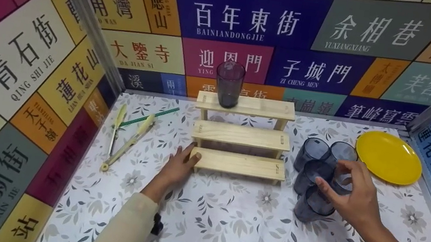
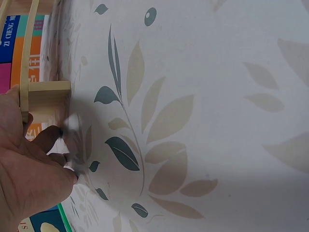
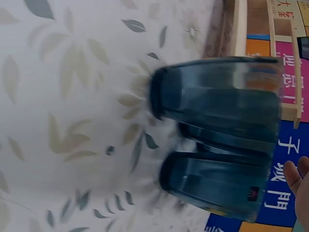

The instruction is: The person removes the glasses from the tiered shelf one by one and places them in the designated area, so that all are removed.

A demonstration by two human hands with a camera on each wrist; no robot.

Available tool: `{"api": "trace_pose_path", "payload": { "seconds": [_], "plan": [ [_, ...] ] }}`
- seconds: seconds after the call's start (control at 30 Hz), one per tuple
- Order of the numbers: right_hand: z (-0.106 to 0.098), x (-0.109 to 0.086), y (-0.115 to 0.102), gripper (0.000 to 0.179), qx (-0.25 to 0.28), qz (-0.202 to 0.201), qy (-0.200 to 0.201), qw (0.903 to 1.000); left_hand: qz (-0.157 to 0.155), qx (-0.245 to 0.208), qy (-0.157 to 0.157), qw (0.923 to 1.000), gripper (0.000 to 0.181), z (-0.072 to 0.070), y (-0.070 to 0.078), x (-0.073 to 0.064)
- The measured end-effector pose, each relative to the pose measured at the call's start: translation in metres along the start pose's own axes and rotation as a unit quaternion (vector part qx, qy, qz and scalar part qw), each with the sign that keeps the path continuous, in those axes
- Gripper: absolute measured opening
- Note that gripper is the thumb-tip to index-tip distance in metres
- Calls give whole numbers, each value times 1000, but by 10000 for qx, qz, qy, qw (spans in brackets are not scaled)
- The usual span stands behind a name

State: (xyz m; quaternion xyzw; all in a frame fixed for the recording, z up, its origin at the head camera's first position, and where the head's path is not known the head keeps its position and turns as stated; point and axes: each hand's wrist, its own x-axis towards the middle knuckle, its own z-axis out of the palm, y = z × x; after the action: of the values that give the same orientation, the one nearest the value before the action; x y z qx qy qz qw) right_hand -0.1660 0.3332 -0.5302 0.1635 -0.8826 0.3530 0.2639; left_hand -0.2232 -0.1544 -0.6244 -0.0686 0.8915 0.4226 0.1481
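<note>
A three-step wooden stand [image 1: 239, 164] is in the middle of the head view. My left hand [image 1: 180, 166] holds the left end of its lowest step, thumb on top; the left wrist view shows this hand [image 2: 34, 169] at the board's edge. Several dark translucent glasses [image 1: 315, 207] cluster right of the stand. Over them hovers my right hand [image 1: 357, 195], thumb and fingers spread apart with nothing between them. In the right wrist view, fingertips of that hand [image 3: 298, 186] show past the rims of the upright glasses [image 3: 217, 94]. Another glass [image 1: 229, 85] stands upright on the top step.
A yellow plate [image 1: 389, 158] lies to the right, behind the glasses. On the left are tongs [image 1: 128, 142] and a green stick [image 1: 153, 116]. Printed wall panels [image 1: 251, 16] enclose the back and sides of the floral tablecloth [image 1: 226, 224].
</note>
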Motion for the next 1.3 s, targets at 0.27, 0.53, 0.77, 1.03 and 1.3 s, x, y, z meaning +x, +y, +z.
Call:
{"api": "trace_pose_path", "payload": {
  "seconds": [0.27, 0.53, 0.77, 1.03, 1.3],
  "plan": [
    [6, 45, -7, 68, -232, 113, -383, 9989, 16, -37, -12, 10000, 74, -1, 0, -2],
    [21, 89, -21, 82, -379, 459, -1112, 9920, -54, 53, -32, 10000, 73, -2, 1, -2],
    [36, 124, -32, 93, -443, 643, -1574, 9844, -48, 174, -23, 9998, 73, -3, 5, -3],
    [62, 158, -48, 95, -223, 327, -1596, 9864, 177, 186, 26, 9997, 72, -2, 0, -2],
    [86, 191, -68, 108, -152, 460, -2003, 9785, 188, 50, 6, 9998, 72, -4, 0, -2]
  ]
}}
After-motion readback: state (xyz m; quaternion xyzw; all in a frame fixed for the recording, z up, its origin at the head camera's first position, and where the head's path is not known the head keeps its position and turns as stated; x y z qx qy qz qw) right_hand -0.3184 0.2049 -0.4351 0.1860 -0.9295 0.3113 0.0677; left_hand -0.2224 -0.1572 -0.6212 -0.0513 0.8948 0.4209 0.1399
